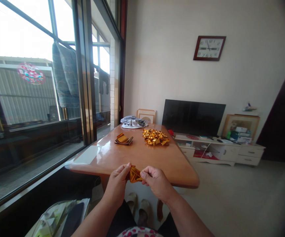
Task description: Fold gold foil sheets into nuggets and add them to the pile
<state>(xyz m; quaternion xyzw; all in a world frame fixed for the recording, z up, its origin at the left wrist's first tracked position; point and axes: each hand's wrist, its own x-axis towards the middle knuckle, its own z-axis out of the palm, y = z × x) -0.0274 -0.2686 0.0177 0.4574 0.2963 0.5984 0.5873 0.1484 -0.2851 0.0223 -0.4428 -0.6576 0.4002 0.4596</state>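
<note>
Between my two hands is a piece of shiny gold foil paper (134, 174), partly folded or crumpled, just at the near edge of the wooden table (112, 161). My left hand (119, 181) pinches its left side with thumb and fingers. The right end is pinched by my right hand (155, 181). Farther back on the tabletop lies a heap of folded gold foil pieces (155, 137). To the left of that heap sits a small stack of gold foil sheets (124, 139), the top one curled.
Folded cloth (133, 122) lies at the table's far end. Beyond, a television (193, 117) stands on a white cabinet (248, 154). Large windows (34, 82) run along the left. Below left is a clear bag (56, 217) with items; slippers (144, 209) are under the table.
</note>
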